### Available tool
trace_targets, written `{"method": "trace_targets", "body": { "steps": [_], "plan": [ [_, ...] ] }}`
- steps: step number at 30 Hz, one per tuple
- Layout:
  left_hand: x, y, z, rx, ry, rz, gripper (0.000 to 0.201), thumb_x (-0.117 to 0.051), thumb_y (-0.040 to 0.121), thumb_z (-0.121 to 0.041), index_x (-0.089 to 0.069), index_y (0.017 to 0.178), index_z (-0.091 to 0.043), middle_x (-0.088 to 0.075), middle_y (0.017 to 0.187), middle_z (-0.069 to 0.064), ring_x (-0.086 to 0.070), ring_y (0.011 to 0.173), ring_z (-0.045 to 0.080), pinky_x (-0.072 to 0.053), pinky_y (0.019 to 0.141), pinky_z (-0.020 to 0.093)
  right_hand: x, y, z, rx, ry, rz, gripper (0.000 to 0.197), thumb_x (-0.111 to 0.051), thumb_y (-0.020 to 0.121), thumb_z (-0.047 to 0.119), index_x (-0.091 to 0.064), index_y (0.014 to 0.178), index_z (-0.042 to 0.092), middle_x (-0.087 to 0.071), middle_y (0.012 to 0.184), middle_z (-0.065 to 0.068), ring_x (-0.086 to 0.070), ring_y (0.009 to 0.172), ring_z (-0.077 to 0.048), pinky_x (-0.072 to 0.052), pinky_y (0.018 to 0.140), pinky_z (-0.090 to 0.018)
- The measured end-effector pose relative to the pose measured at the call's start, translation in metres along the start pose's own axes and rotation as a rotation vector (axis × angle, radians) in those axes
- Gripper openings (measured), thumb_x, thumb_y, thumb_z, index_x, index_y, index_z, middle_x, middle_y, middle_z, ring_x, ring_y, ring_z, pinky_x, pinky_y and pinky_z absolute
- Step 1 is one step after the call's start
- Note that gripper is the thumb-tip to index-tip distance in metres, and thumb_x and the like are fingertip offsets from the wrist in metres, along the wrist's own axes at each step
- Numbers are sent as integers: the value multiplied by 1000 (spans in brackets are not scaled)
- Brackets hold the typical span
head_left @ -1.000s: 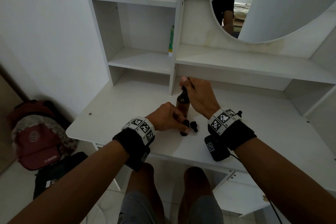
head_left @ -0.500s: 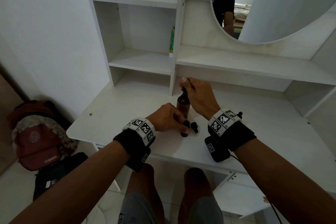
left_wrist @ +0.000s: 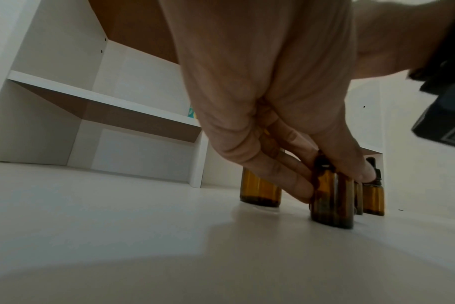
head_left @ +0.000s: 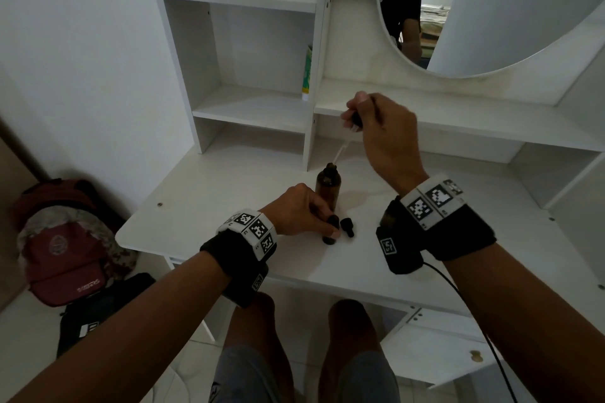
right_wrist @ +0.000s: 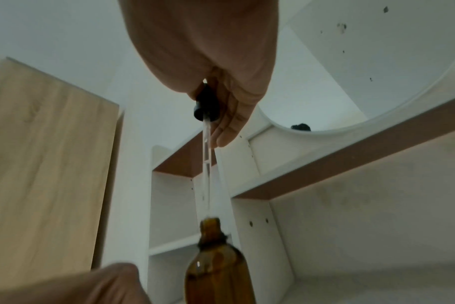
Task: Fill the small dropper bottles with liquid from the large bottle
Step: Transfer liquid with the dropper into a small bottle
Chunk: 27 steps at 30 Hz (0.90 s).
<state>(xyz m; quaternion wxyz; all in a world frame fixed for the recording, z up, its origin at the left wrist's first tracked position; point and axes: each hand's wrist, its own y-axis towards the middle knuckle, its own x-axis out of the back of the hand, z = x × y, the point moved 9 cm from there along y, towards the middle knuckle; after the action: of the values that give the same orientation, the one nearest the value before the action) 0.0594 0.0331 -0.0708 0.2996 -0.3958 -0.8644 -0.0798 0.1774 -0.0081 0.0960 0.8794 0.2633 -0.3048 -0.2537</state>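
The large amber bottle [head_left: 328,188] stands uncapped on the white desk [head_left: 229,199]. My right hand [head_left: 357,116] pinches the black bulb of its dropper [head_left: 356,123] above it. The glass pipette [right_wrist: 207,164] points down, its tip just over the large amber bottle's [right_wrist: 218,267] mouth. My left hand [head_left: 327,226] rests on the desk in front, fingers and thumb around a small amber bottle [left_wrist: 333,201] that stands upright. A second small bottle [left_wrist: 374,197] with a black dropper cap stands just right of it. Part of the large bottle [left_wrist: 260,191] shows behind my fingers.
A vertical shelf divider [head_left: 309,147] stands right behind the large bottle, with a long shelf [head_left: 458,114] above to the right. A green tube [head_left: 307,72] leans in the shelf compartment. A round mirror [head_left: 491,10] hangs above. A red backpack [head_left: 62,255] lies on the floor left.
My right hand has lifted the dropper up out of the large bottle, so the pipette is now drawn clear to the mouth. The left hand and small bottles have stayed put.
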Motion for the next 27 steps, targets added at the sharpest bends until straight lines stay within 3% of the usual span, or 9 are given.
{"method": "trace_targets", "body": {
  "steps": [5, 11, 15, 18, 22, 27],
  "plan": [
    [0, 0, 1, 6, -10, 0, 24, -88, 70, -23, -80, 90, -12, -78, 86, 3, -71, 83, 11, -57, 90, 34, 2, -18, -3, -38, 50, 67, 34, -42, 102, 33, -68, 92, 13, -71, 81, -1, -70, 76, -14, -59, 75, -37],
    [0, 1, 3, 8, 0, 4, 24, -88, 70, -24, -80, 89, -13, -78, 86, 1, -73, 87, 15, -57, 92, 37, -12, -52, -24, -87, 66, 148, 30, -44, 102, 28, -68, 95, 11, -71, 80, 2, -69, 71, -3, -55, 69, -17],
    [0, 1, 2, 4, 3, 0, 19, -89, 69, -24, -80, 85, -16, -77, 81, -2, -71, 78, 8, -58, 87, 32, -17, -58, -28, -125, 97, 148, 31, -44, 102, 27, -68, 99, 8, -70, 80, 5, -67, 71, 3, -52, 68, -11],
    [0, 0, 1, -2, 4, 3, 17, -88, 70, -24, -79, 83, -17, -76, 78, -4, -67, 71, 2, -56, 82, 28, -22, -61, -28, -123, 70, 173, 32, -44, 102, 27, -69, 97, 8, -71, 81, 3, -67, 72, 1, -54, 71, -14],
    [0, 0, 1, -8, 19, 2, 22, -88, 71, -24, -80, 88, -13, -77, 81, -1, -67, 72, 3, -56, 81, 27, -23, -63, -24, -37, 6, 172, 36, -43, 103, 23, -70, 88, 4, -72, 79, -5, -70, 74, -12, -58, 73, -29],
    [0, 0, 1, -10, 18, 1, 22, -88, 71, -24, -80, 88, -13, -77, 82, 1, -68, 74, 8, -56, 81, 30, -25, -62, -20, 21, -62, 211, 37, -45, 102, 27, -71, 88, 5, -72, 77, -3, -70, 70, -14, -59, 72, -37]
  ]
}}
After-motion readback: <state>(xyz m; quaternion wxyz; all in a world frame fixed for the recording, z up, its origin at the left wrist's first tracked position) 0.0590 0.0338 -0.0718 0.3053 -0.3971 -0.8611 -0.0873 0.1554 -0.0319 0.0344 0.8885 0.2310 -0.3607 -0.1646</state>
